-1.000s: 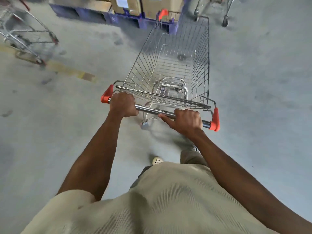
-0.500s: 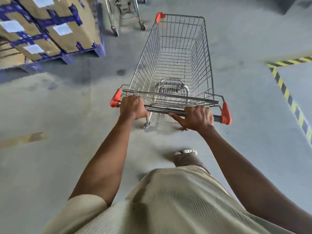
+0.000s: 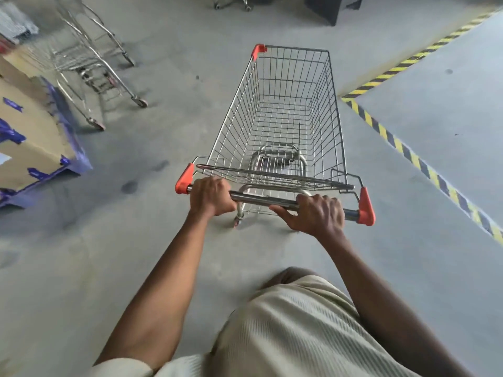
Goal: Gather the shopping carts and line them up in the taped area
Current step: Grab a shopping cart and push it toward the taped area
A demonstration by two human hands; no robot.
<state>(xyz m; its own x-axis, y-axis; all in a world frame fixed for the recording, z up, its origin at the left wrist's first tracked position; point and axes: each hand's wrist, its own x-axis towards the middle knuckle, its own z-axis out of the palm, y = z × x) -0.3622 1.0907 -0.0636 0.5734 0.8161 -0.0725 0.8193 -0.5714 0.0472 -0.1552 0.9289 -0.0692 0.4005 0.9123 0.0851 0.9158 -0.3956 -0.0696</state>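
Note:
An empty wire shopping cart [image 3: 285, 115] with red corner caps stands right in front of me on the grey floor. My left hand [image 3: 211, 195] is closed around the left part of its steel handle bar [image 3: 261, 200]. My right hand [image 3: 318, 213] grips the bar near its right red cap. To the right, yellow-and-black striped tape [image 3: 394, 140] marks a corner of an area on the floor. The cart's front points just left of that corner.
Another wire cart [image 3: 89, 63] stands at the upper left, close to cardboard boxes with blue tape [image 3: 32, 137] on a pallet. Cart wheels [image 3: 231, 2] and a dark object [image 3: 332, 8] sit at the far top edge.
The cart and I have turned to the right: the boxes slid off to the left, a second cart came into view at upper left, and the striped tape corner moved nearer the cart.

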